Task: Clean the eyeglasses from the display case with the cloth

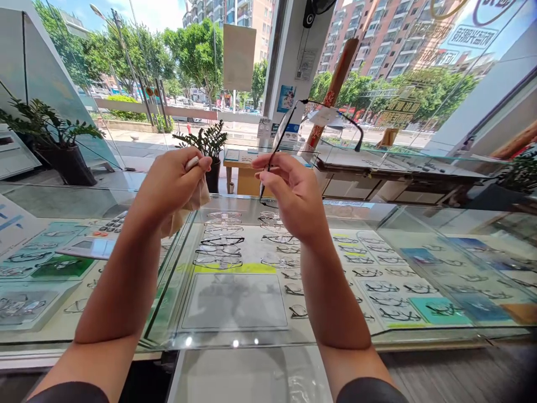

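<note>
In my right hand [293, 193] is a pair of dark thin-framed eyeglasses [282, 135], pinched between thumb and fingers. The glasses are raised above the counter and turned nearly edge-on, one temple arm reaching out to the right with its curved tip hanging down. My left hand [178, 176] is closed around a beige cloth [200, 196], which hangs below the fingers. A small pale tip [192, 163] sticks out between its thumb and forefinger; I cannot tell what it belongs to. The two hands are apart, and the cloth does not touch the glasses.
Under my hands runs a glass display counter [235, 340] with rows of eyeglasses inside. A calculator [111, 224] lies at the left, near a flat tablet-like device [90, 248]. Potted plants [69, 165] stand beyond the counter by the window. A wooden-edged showcase [394, 173] is farther right.
</note>
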Tool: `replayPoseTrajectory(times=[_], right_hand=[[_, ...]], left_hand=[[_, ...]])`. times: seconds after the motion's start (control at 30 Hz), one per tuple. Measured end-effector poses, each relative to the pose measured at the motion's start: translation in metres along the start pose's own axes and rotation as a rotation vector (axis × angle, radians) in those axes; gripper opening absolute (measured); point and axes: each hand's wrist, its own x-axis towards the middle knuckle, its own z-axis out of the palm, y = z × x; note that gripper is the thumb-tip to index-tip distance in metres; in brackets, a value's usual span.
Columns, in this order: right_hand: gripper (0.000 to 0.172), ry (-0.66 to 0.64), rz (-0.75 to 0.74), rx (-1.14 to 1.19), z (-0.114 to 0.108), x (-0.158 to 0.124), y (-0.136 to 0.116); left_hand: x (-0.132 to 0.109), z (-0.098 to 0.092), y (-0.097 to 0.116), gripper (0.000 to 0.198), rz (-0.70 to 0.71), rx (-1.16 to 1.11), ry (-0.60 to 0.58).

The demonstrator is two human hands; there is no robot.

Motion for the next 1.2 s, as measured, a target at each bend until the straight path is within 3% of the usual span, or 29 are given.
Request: replayPoseTrajectory(times=[0.17, 0.27, 0.33, 0.53, 0.7, 0.83, 1.03, 1.2], right_hand=[[0.022, -0.001, -0.025, -0.05, -0.003, -0.002, -0.004], [0.022, 0.006, -0.02, -0.079, -0.004, -0.002, -0.008], [0.021, 0.01, -0.031, -0.087, -0.005, -0.002, -0.008], [0.026, 0.001, -0.088, -0.086, -0.005, 0.0, -0.005], [0.03, -0.024, -0.116, -0.087, 0.0, -0.004, -0.01], [0.028, 0.006, -0.135, -0.108, 0.008, -0.014, -0.023], [0.023, 0.083, -0.162, -0.177, 0.028, -0.038, -0.029], [0.028, 0.123, -0.132, -0.234, 0.054, -0.063, -0.004]], left_hand=[[0.022, 0.023, -0.054, 0.033, -0.01, 0.273, -0.248], [0.027, 0.039, -0.074, 0.034, -0.039, 0.345, -0.41], [0.025, 0.043, -0.075, 0.033, -0.076, 0.341, -0.47], [0.011, 0.029, -0.064, 0.029, -0.024, 0.217, -0.435], [-0.004, 0.028, -0.07, 0.024, -0.216, 0.363, -0.542], [-0.03, 0.033, -0.092, 0.02, -0.382, 0.411, -0.675], [-0.062, 0.045, -0.141, 0.033, -0.526, 0.42, -0.574], [-0.069, 0.06, -0.169, 0.045, -0.641, 0.374, -0.449]])
